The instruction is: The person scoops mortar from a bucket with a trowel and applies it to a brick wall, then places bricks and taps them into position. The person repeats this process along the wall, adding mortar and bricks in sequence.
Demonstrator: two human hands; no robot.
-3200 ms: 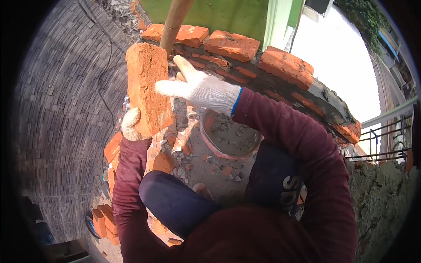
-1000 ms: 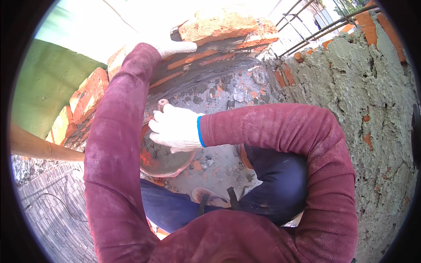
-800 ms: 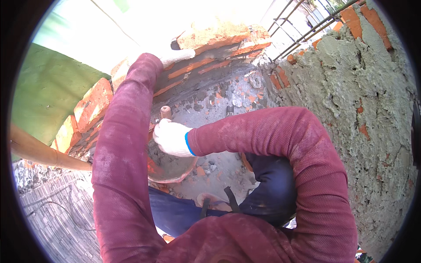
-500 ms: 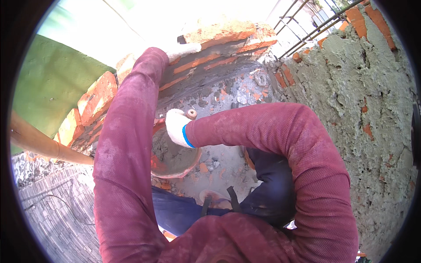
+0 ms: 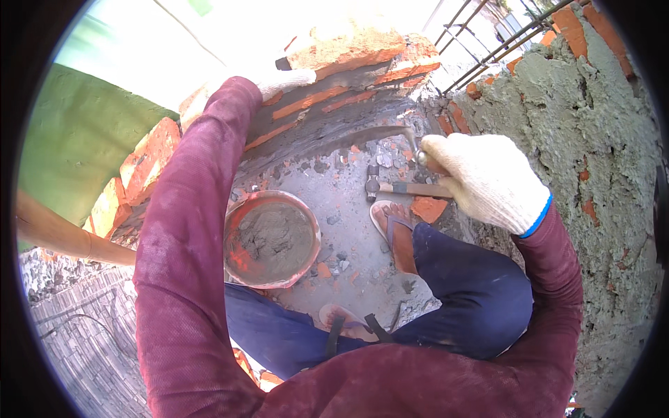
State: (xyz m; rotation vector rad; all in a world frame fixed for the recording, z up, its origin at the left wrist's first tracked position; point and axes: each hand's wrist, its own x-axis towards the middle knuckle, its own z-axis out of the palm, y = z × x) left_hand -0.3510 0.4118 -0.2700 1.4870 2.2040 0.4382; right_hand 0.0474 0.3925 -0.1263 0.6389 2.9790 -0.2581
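Observation:
My right hand (image 5: 488,174), in a white knit glove with a blue cuff, is closed around the handle of a trowel (image 5: 380,133). The trowel's blade points left, smeared by motion, in front of the low brick wall (image 5: 306,104). My left hand (image 5: 287,81), also gloved, lies at the wall's top beside an orange brick (image 5: 348,50); glare and the sleeve hide most of its fingers. Below it stands a round reddish tub (image 5: 315,240) with grey mortar (image 5: 272,233) inside. A hammer (image 5: 411,188) lies on the ground, its handle end running beneath my right hand.
A rough mortared wall (image 5: 557,188) rises on the right, with steel bars (image 5: 498,52) at its far end. A wooden pole (image 5: 77,233) slants in at left, near a green wall (image 5: 83,132). A broken brick (image 5: 428,207) and rubble lie by my sandalled foot (image 5: 401,240).
My right hand has swung from above the tub out to the right, carrying the trowel and uncovering the tub and hammer. The left hand has barely shifted at the wall.

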